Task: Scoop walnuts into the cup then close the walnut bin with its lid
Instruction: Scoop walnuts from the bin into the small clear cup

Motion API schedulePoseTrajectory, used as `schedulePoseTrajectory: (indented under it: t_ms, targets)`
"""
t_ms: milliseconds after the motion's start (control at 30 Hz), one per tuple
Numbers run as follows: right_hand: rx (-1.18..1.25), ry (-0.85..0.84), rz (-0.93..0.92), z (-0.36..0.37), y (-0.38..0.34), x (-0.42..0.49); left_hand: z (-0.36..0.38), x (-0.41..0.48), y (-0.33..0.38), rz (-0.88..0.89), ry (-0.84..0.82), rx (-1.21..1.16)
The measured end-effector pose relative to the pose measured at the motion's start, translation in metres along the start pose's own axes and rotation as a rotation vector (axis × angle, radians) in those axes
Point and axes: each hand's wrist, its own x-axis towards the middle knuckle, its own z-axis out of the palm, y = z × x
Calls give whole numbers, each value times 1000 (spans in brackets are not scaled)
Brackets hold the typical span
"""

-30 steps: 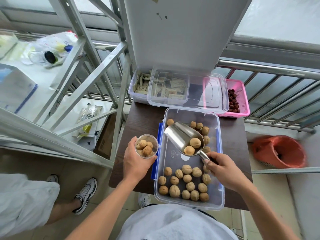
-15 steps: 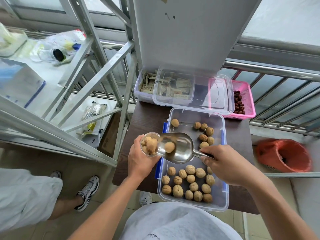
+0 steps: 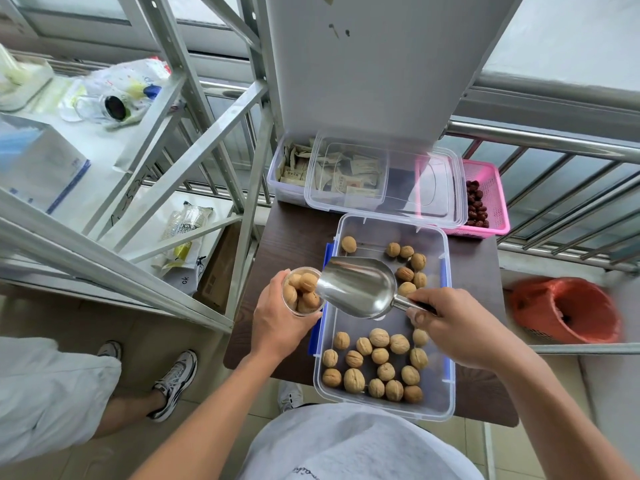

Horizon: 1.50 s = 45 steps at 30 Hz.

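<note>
Right hand (image 3: 460,327) is wrapped round the handle of the scoop (image 3: 360,287), and we can see the scoop's empty now. Half a second back a walnut was still sliding out, so that load's all in the cup (image 3: 303,294), which our left hand (image 3: 277,313) grips at the left edge of the walnut bin (image 3: 433,407). Cup looks heaped, so we reckon scooping's about done. The lid (image 3: 433,188) lies across the sachet box (image 3: 294,168) and pink basket (image 3: 491,188) behind. Dark counter (image 3: 287,237), metal rack (image 3: 194,161) on our left, railing (image 3: 554,140) beyond.
</note>
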Motion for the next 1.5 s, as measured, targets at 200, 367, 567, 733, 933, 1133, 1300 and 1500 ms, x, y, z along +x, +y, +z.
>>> schedulePoseTrajectory:
  t_ms: [200,367,567,733,933,1133,1300,1500]
  targets:
    - [-27,122,175,11,24,7,-4,5,4,-77,111,36]
    - [-112,7,360,29,46,13,-6,8,2,-109,183,25]
    - [-96,-6,428,46,59,14,-2,10,1,-93,185,50]
    - [-49,-18,468,47,62,17,1,9,7,-80,157,66]
    - [-37,-43,517,53,69,20,4,6,10,-61,107,57]
    - [27,-5,585,65,77,31,5,6,9,-66,87,49]
    - [37,-9,621,73,72,49,4,9,10,-88,80,51]
    - [37,3,608,71,65,66,4,8,7,-90,78,54]
